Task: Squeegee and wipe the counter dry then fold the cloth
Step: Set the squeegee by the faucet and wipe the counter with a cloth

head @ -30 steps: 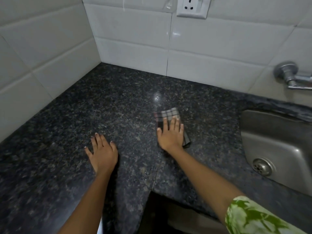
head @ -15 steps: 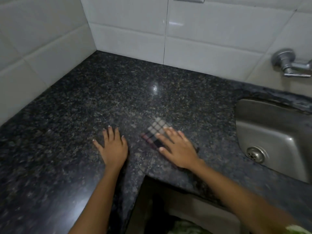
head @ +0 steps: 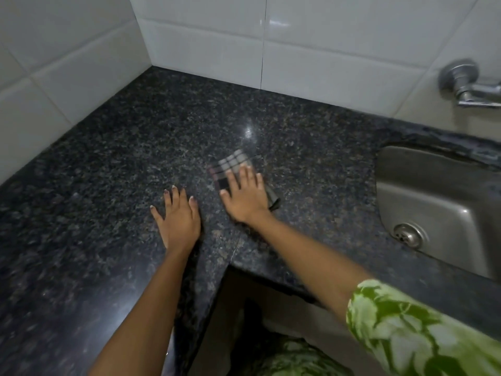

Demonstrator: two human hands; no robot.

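A small checked cloth (head: 230, 164), folded into a pad, lies on the dark speckled granite counter (head: 113, 164) near its middle. My right hand (head: 244, 196) presses flat on the cloth with fingers spread, covering its near half; the far checked part and a dark corner at the right stick out. My left hand (head: 177, 218) rests palm down on the bare counter just left of it, fingers apart, holding nothing. No squeegee is in view.
A steel sink (head: 439, 213) with a drain (head: 408, 234) is sunk into the counter at the right, under a wall tap (head: 466, 82). White tiled walls (head: 325, 44) close the back and left. The counter's front edge cuts inward below my hands.
My right hand slid the cloth toward me and leftward, then pushed it back away and to the right. The left hand stayed planted on the counter.
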